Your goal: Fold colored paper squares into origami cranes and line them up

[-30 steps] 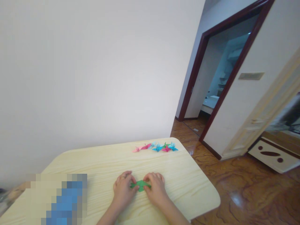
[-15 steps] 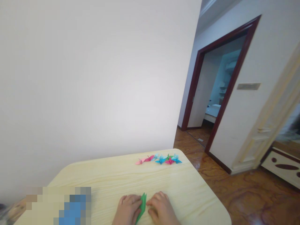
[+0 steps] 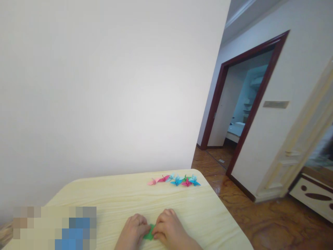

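My left hand [image 3: 134,231] and my right hand [image 3: 168,229] rest close together on the pale wooden table [image 3: 117,194], near its front edge. Both have their fingers curled and pressed onto a small piece of green folded paper [image 3: 150,233], which shows only as a sliver between them. Farther back on the table lies a row of several folded paper cranes [image 3: 174,180] in pink, blue, red and green.
A blurred blue and beige patch [image 3: 56,227] covers the table's left front. A white wall stands behind the table. To the right are a glossy brown floor [image 3: 260,222], a dark-framed open doorway [image 3: 244,114] and a cream door panel.
The green paper stood up between my hands half a second ago; now it lies low, mostly covered by my fingers. My hands have closed in together. The view has tilted slightly.
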`<state>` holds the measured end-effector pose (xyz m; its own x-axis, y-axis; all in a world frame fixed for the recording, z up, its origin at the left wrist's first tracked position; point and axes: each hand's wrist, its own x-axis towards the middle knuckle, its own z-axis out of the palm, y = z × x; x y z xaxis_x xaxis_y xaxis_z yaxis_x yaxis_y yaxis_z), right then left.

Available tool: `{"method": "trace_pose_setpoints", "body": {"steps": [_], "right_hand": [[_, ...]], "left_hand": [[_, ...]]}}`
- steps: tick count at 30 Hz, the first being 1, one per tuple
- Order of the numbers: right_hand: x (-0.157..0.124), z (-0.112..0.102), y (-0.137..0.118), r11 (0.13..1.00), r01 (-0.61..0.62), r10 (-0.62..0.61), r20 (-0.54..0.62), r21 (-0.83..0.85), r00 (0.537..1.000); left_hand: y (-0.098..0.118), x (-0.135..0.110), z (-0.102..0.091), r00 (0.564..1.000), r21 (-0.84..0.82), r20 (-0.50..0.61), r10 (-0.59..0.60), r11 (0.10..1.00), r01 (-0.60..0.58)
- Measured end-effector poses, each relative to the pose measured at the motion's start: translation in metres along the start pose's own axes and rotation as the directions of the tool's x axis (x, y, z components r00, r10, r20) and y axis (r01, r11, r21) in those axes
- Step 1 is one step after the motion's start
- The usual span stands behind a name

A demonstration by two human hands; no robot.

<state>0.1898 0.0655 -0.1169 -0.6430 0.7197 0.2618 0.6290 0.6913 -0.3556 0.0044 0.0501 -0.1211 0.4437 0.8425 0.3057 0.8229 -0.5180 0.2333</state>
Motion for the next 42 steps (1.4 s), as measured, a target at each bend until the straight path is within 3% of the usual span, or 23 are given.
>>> {"method": "trace_pose_setpoints", "body": {"steps": [5, 11, 16, 20, 27, 34, 42], "right_hand": [[0.003, 0.000, -0.003, 1.000, -0.028, 0.028, 0.024, -0.009, 0.999], [-0.003, 0.007, -0.002, 0.999, -0.042, 0.043, -0.046, 0.033, 0.998], [-0.005, 0.008, -0.008, 0.994, -0.079, 0.086, -0.097, 0.070, 0.992], [-0.005, 0.012, -0.015, 0.975, -0.184, 0.202, -0.161, 0.122, 0.966], [-0.003, 0.018, -0.021, 0.946, -0.289, 0.312, -0.172, 0.145, 0.934], [-0.001, 0.018, -0.025, 0.949, -0.306, 0.316, -0.205, 0.079, 0.927], [0.000, 0.025, -0.031, 0.917, -0.394, 0.398, -0.235, 0.064, 0.887]], "left_hand": [[-0.003, -0.006, 0.007, 0.997, 0.039, -0.072, 0.034, 0.999, -0.031], [-0.002, -0.020, 0.006, 0.994, -0.018, -0.096, 0.056, 0.998, -0.058], [0.007, -0.021, -0.005, 1.000, 0.026, -0.013, 0.009, 1.000, -0.009], [0.011, -0.021, -0.008, 0.999, 0.015, 0.006, -0.043, 0.999, 0.043], [0.017, -0.019, -0.005, 0.959, -0.084, -0.021, -0.283, 0.956, 0.281], [0.024, -0.018, -0.006, 0.944, -0.116, -0.052, -0.327, 0.941, 0.320], [0.031, -0.014, -0.008, 0.923, -0.102, -0.062, -0.379, 0.923, 0.372]]}}
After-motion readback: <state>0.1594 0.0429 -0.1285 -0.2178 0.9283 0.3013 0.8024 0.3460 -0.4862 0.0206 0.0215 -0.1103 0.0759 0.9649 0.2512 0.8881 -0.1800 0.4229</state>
